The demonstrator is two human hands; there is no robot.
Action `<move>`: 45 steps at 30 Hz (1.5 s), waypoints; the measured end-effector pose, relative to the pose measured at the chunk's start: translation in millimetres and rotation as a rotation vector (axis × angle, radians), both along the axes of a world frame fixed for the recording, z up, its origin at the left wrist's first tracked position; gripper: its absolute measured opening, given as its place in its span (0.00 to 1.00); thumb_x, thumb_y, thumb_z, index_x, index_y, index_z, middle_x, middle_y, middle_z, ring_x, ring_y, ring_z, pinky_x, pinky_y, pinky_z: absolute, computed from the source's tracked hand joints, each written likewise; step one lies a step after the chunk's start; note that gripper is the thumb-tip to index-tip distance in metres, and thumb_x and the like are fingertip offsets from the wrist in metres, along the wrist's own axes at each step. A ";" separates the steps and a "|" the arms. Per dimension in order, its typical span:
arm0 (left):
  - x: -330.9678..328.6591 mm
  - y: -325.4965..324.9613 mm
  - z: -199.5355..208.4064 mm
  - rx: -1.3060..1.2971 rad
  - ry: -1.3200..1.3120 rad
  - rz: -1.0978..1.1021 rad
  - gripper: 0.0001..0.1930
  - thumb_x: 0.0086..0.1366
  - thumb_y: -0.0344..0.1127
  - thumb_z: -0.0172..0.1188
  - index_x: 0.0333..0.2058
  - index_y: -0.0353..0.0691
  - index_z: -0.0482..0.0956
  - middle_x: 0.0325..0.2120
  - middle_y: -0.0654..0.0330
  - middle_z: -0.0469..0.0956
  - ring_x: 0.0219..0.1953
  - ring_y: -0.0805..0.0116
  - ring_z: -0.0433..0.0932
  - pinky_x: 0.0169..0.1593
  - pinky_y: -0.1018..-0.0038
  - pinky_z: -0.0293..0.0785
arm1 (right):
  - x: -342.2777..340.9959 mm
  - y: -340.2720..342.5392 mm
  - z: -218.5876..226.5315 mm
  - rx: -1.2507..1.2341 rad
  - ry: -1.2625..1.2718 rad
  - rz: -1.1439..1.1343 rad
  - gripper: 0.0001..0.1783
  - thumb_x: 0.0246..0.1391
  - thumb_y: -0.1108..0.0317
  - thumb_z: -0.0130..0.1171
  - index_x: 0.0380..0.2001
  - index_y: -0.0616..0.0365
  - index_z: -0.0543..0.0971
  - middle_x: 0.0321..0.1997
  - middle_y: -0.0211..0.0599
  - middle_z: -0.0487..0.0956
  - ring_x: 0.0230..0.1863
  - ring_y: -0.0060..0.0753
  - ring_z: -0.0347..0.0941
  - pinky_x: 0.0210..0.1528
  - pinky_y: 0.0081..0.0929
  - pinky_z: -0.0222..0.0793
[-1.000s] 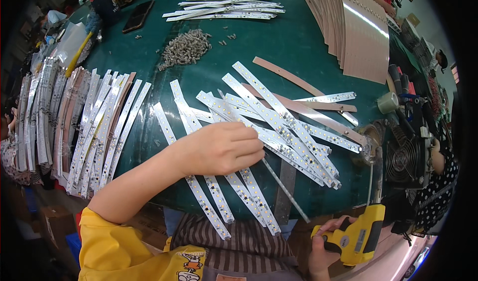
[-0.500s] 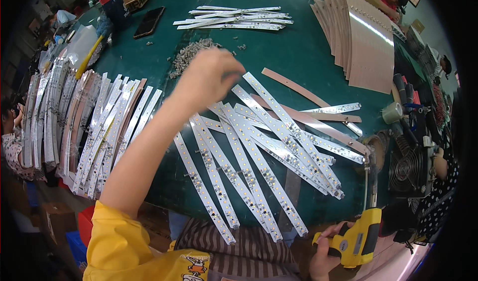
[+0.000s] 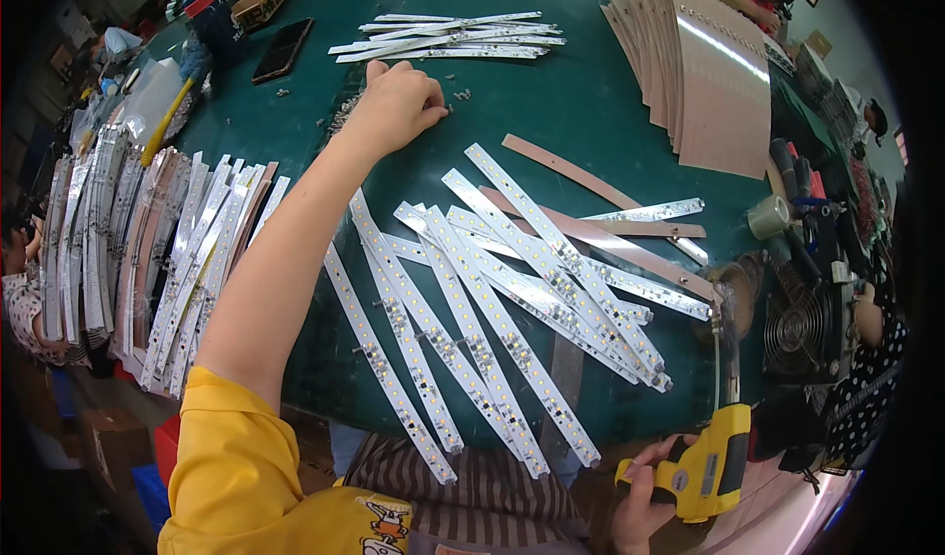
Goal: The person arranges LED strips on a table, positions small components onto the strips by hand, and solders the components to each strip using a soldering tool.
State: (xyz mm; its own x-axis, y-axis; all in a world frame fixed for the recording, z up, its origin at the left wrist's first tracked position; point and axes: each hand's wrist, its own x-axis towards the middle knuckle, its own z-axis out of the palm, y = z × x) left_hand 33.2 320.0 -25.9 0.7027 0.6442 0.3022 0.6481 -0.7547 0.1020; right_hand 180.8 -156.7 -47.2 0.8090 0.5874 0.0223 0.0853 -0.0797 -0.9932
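My left hand [image 3: 396, 110] is over the pile of small metal connectors [image 3: 343, 117], which it and its wrist largely cover. Its fingers are curled downward, and whatever they pinch is hidden. At the lower right, my right hand [image 3: 645, 496] grips the handle of a yellow and black soldering gun [image 3: 704, 471], whose thin metal shaft points up to the table edge. Between the hands, several white LED strips [image 3: 472, 329] with small components lie fanned across one another. Some carry small connectors near their middles.
More LED strips [image 3: 453, 35] lie at the back and stand bundled [image 3: 202, 270] on the left. Bare copper-coloured strips [image 3: 576, 171] cross the right side. Copper-coloured panels [image 3: 724, 83], a solder roll [image 3: 768, 217], a fan [image 3: 795, 331], and a phone [image 3: 283, 50] surround the green table.
My left hand has moved slightly left and away from me, lower over the connectors. The view has shifted a little, while my right hand keeps hold of the soldering gun.
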 end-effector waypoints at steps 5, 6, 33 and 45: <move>-1.9 -34.9 26.9 -0.126 -0.152 0.106 0.06 0.57 0.35 0.65 0.31 0.40 0.83 0.27 0.60 0.81 0.34 0.67 0.76 0.51 0.69 0.62 | -2.2 -5.0 0.6 -0.022 0.038 0.051 0.38 0.49 0.79 0.59 0.61 0.60 0.55 0.47 0.35 0.67 0.38 0.24 0.68 0.42 0.21 0.68; -1.4 -44.0 29.8 -0.132 -0.152 0.098 0.06 0.57 0.35 0.65 0.31 0.40 0.83 0.27 0.60 0.81 0.34 0.67 0.76 0.51 0.69 0.62 | -3.7 -6.4 1.7 -0.027 0.037 0.043 0.38 0.49 0.79 0.59 0.61 0.60 0.55 0.47 0.35 0.67 0.38 0.24 0.68 0.42 0.21 0.68; -17.3 -247.3 -5.0 -0.467 -0.514 -0.049 0.07 0.49 0.29 0.70 0.30 0.44 0.83 0.22 0.66 0.77 0.31 0.69 0.75 0.42 0.70 0.63 | -13.8 6.8 -1.6 -0.395 -0.308 0.161 0.21 0.49 0.82 0.63 0.48 0.61 0.71 0.41 0.32 0.73 0.36 0.19 0.69 0.57 0.24 0.60; -19.1 -249.3 -5.4 -0.336 -0.466 -0.030 0.09 0.46 0.29 0.70 0.28 0.45 0.82 0.20 0.69 0.77 0.28 0.72 0.73 0.38 0.68 0.54 | -11.6 18.6 -1.0 -0.431 -0.458 0.003 0.15 0.37 0.63 0.72 0.32 0.52 0.82 0.17 0.23 0.68 0.23 0.29 0.66 0.30 0.27 0.63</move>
